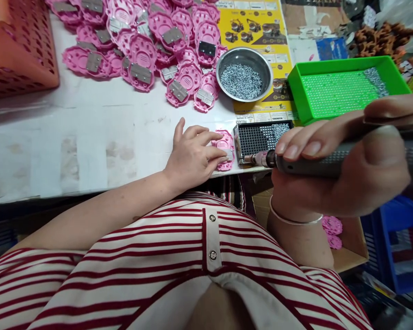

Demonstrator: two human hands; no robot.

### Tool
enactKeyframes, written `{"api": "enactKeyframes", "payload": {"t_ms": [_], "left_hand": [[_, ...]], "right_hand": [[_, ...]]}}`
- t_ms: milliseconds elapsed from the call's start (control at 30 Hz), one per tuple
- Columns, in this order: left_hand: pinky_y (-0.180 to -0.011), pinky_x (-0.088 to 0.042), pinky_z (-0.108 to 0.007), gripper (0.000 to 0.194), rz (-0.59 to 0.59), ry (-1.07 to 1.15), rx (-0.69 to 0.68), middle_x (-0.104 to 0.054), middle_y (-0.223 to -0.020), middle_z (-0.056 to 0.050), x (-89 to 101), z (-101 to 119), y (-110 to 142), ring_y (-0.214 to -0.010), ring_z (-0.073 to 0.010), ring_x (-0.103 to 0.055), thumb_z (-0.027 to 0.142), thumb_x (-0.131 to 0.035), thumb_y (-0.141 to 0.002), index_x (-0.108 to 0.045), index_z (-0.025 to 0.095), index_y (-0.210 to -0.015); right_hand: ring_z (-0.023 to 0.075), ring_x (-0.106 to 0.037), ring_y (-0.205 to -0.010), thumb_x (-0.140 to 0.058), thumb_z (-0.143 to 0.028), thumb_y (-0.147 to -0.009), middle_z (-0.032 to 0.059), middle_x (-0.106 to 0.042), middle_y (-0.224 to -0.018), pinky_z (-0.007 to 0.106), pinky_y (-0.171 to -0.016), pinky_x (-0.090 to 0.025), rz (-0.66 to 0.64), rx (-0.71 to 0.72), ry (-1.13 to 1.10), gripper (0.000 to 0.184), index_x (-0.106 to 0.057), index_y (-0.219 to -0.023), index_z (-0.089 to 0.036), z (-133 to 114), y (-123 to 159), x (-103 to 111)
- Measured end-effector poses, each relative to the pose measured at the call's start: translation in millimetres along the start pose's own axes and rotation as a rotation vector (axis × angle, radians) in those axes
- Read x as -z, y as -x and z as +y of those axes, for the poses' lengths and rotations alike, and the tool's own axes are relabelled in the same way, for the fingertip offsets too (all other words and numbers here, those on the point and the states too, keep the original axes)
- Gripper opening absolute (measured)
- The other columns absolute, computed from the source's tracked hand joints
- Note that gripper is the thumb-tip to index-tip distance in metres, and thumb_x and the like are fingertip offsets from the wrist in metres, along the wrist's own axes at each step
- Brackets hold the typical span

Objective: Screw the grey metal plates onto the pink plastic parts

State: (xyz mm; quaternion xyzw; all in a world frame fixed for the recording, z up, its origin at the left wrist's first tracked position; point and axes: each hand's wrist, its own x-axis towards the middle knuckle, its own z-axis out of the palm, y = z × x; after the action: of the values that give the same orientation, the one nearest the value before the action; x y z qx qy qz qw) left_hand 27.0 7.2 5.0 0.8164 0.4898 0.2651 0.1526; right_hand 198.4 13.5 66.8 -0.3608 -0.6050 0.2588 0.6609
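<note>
My left hand point(192, 153) lies on the white table near its front edge, fingers pressed down on a pink plastic part point(225, 145). My right hand point(344, 172) is raised close to the camera, wrapped round a grey electric screwdriver point(316, 161) whose tip points left toward the pink part. Just right of the part sits a small black perforated screw tray point(258, 137) with screws in one corner.
A heap of pink parts with metal plates point(147, 50) fills the back of the table. A steel bowl of screws point(244, 73), a green tray point(344, 87) and an orange basket point(17, 46) stand around. A cardboard box with pink parts point(344, 243) sits below right.
</note>
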Motion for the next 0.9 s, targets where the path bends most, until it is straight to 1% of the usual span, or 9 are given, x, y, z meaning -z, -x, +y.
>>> {"api": "enactKeyframes", "payload": {"t_ms": [33, 100, 200, 300, 433, 500, 633, 800, 900], "left_hand": [[-0.121, -0.018, -0.072, 0.013, 0.005, -0.009, -0.005, -0.075, -0.120, 0.001, -0.4, -1, -1, -0.118, -0.0289, -0.058, 0.037, -0.068, -0.093, -0.081, 0.035, -0.090], [-0.121, -0.015, -0.074, 0.015, -0.016, -0.011, -0.032, -0.076, -0.118, 0.000, -0.6, -1, -2, -0.121, -0.0301, -0.058, 0.036, -0.066, -0.094, -0.081, 0.036, -0.091], [-0.122, -0.007, -0.076, 0.019, -0.077, -0.008, -0.091, -0.076, -0.116, 0.001, 0.0, -1, -2, -0.125, -0.0305, -0.057, 0.031, -0.063, -0.095, -0.080, 0.037, -0.095], [-0.124, 0.000, -0.073, 0.023, -0.106, -0.019, -0.119, -0.076, -0.112, 0.001, 0.7, -1, -1, -0.125, -0.0292, -0.058, 0.031, -0.057, -0.099, -0.079, 0.037, -0.101], [-0.128, 0.005, -0.065, 0.025, -0.153, -0.004, -0.134, -0.076, -0.113, 0.001, 0.4, -5, -2, -0.124, -0.0264, -0.059, 0.031, -0.054, -0.100, -0.079, 0.036, -0.101], [-0.128, 0.005, -0.063, 0.024, -0.166, 0.010, -0.146, -0.076, -0.114, 0.001, -0.4, -8, -2, -0.123, -0.0248, -0.060, 0.031, -0.056, -0.100, -0.079, 0.036, -0.100], [-0.127, 0.003, -0.066, 0.019, -0.152, 0.007, -0.136, -0.078, -0.111, 0.002, -1.8, -11, -3, -0.116, -0.0235, -0.063, 0.034, -0.061, -0.097, -0.079, 0.037, -0.099], [-0.127, -0.007, -0.067, 0.021, -0.116, -0.013, -0.130, -0.079, -0.107, 0.004, -0.6, -11, -4, -0.110, -0.0234, -0.065, 0.037, -0.058, -0.099, -0.079, 0.040, -0.097], [-0.124, -0.012, -0.071, 0.024, -0.089, -0.033, -0.150, -0.080, -0.102, 0.005, 1.8, -13, -3, -0.108, -0.0246, -0.066, 0.038, -0.056, -0.100, -0.079, 0.042, -0.096]], "right_hand": [[0.0080, -0.044, -0.045, -0.049, -0.052, -0.092, -0.0050, -0.031, -0.059, 0.024, -0.044, -0.042, 0.078, 0.088, -0.032, 0.016, -0.050, -0.096, -0.037, 4, 2, -5], [0.0070, -0.044, -0.044, -0.056, -0.048, -0.089, -0.0057, -0.032, -0.059, 0.022, -0.041, -0.038, 0.183, 0.140, -0.050, 0.015, -0.055, -0.097, -0.035, 10, 5, -12], [0.0081, -0.051, -0.048, -0.059, -0.040, -0.087, -0.0059, -0.037, -0.059, 0.024, -0.045, -0.043, 0.200, 0.031, -0.062, 0.014, -0.060, -0.097, -0.031, 14, 6, -15], [0.0072, -0.051, -0.045, -0.061, -0.038, -0.084, -0.0071, -0.039, -0.057, 0.022, -0.042, -0.040, 0.190, 0.058, -0.133, 0.016, -0.063, -0.099, -0.031, 17, 4, -14], [0.0063, -0.048, -0.040, -0.063, -0.041, -0.082, -0.0082, -0.038, -0.056, 0.020, -0.039, -0.038, 0.252, 0.049, -0.072, 0.020, -0.058, -0.098, -0.030, 19, 2, -16], [0.0063, -0.047, -0.039, -0.064, -0.042, -0.081, -0.0084, -0.037, -0.056, 0.021, -0.038, -0.038, 0.294, 0.017, -0.056, 0.023, -0.055, -0.096, -0.027, 17, 2, -18], [0.0057, -0.049, -0.044, -0.061, -0.043, -0.082, -0.0066, -0.040, -0.062, 0.023, -0.044, -0.043, 0.266, -0.049, -0.041, 0.022, -0.056, -0.097, -0.028, 14, 3, -18], [0.0044, -0.045, -0.038, -0.073, -0.037, -0.077, -0.0090, -0.038, -0.054, 0.019, -0.036, -0.041, 0.285, 0.106, -0.248, 0.021, -0.067, -0.094, -0.026, 24, -1, -18], [0.0045, -0.043, -0.036, -0.077, -0.037, -0.075, -0.0092, -0.041, -0.053, 0.020, -0.035, -0.041, 0.296, 0.106, -0.261, 0.022, -0.069, -0.092, -0.025, 26, -2, -17]]}}
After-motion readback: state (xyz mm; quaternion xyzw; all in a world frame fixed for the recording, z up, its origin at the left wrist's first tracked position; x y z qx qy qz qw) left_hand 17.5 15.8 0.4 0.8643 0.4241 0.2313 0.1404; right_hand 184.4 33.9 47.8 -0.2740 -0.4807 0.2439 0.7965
